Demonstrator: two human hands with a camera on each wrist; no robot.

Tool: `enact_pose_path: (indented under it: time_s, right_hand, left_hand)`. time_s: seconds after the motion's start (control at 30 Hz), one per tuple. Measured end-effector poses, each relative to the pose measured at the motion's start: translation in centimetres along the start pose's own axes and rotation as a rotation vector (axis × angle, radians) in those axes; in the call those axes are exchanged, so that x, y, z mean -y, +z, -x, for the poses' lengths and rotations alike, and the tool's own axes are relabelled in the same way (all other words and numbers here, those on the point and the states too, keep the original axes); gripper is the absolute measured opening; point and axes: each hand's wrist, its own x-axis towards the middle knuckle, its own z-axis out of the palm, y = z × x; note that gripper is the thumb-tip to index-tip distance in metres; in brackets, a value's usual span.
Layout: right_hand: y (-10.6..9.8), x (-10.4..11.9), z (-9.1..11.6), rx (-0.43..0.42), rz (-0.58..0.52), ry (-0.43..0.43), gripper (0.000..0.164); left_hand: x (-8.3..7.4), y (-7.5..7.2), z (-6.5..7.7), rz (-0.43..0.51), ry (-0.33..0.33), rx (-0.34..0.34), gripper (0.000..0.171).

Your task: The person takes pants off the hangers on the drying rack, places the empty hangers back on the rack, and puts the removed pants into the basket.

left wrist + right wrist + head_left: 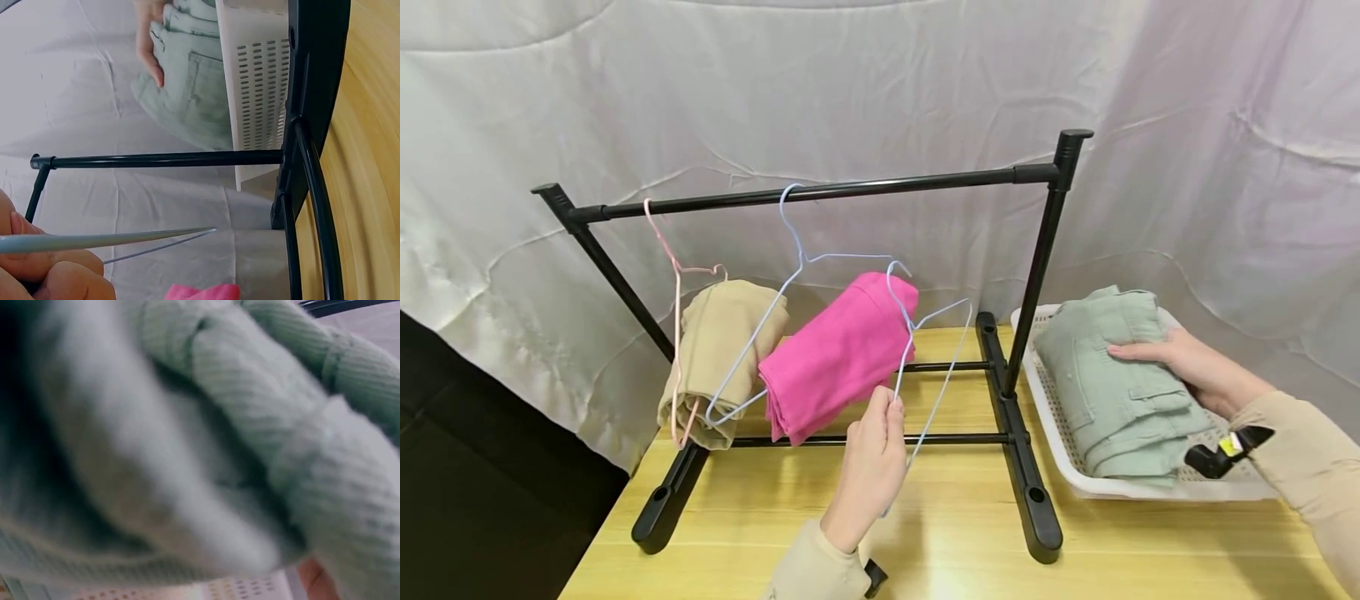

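Observation:
My left hand (pixel 871 454) pinches one side of a light blue wire hanger (pixel 912 325), its hook pointing up, in front of the rack. In the left wrist view the hanger wire (pixel 125 239) crosses the fingers. My right hand (pixel 1198 362) grips folded pale green trousers (pixel 1112 379), thumb on top and the other fingers mostly hidden. They rise above the rim of a white perforated basket (pixel 1060 446); whether they touch its bottom I cannot tell. Green cloth folds (pixel 250 406) fill the right wrist view, with a bit of finger (pixel 315 579) below.
A black rack (pixel 910 187) stands on the wooden table (pixel 955 533). From its bar hang a pink hanger (pixel 677 333) with a beige folded garment (pixel 730 325) and another blue hanger (pixel 797 258) with a bright pink garment (pixel 842 350). Grey curtain (pixel 880 92) hangs behind.

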Motion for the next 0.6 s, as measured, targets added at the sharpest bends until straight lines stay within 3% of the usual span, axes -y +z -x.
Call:
enact_pose_path:
  time_s: [0.13, 0.23, 0.43, 0.6]
  right_hand:
    - [0.7, -0.7, -1.5, 0.105, -0.066, 0.022, 0.02]
    - [0.5, -1.3, -2.4, 0.165, -0.067, 0.037, 0.022]
    - [-1.1, -3.0, -3.1, 0.132, 0.141, -0.012, 0.07]
    - [-2.1, -4.1, -3.0, 0.062, 0.32, -0.007, 0.095]
  left_hand:
    - [0.1, 0.0, 0.1, 0.007, -0.009, 0.009, 0.023]
    - [0.1, 0.0, 0.1, 0.01, -0.019, 0.029, 0.022]
    - [0.2, 0.1, 0.1, 0.014, -0.019, 0.039, 0.022]
    - [0.3, 0.1, 0.2, 0.027, -0.022, 0.05, 0.023]
